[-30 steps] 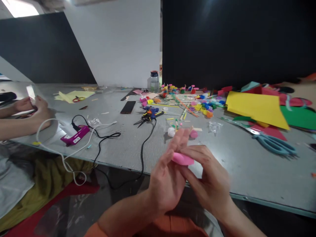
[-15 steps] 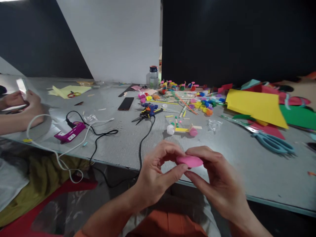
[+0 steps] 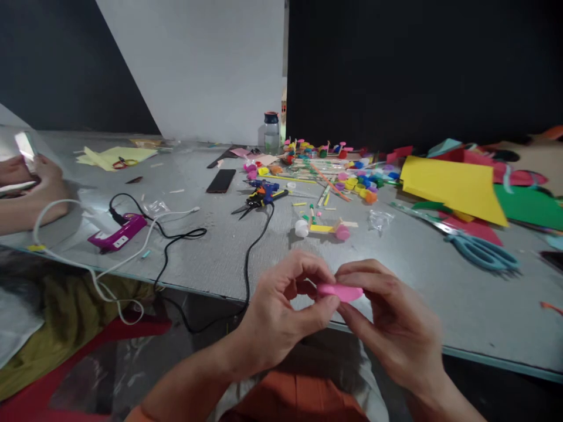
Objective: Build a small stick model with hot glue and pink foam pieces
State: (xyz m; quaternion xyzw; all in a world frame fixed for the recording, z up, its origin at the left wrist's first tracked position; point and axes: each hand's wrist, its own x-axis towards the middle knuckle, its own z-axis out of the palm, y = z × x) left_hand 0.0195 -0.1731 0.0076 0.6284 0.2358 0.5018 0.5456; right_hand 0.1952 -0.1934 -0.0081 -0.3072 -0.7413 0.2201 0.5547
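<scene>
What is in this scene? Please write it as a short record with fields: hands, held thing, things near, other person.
Left hand: left hand pinches the pink piece with its fingers.
Right hand: right hand grips the same pink piece from the other side.
Held thing: small, flat, pink; held above the near edge of the grey table.
Things near: small stick model with round ends, teal scissors, glue gun, black phone, yellow sheet.
Other person: a hand at the far left, on the table.
</scene>
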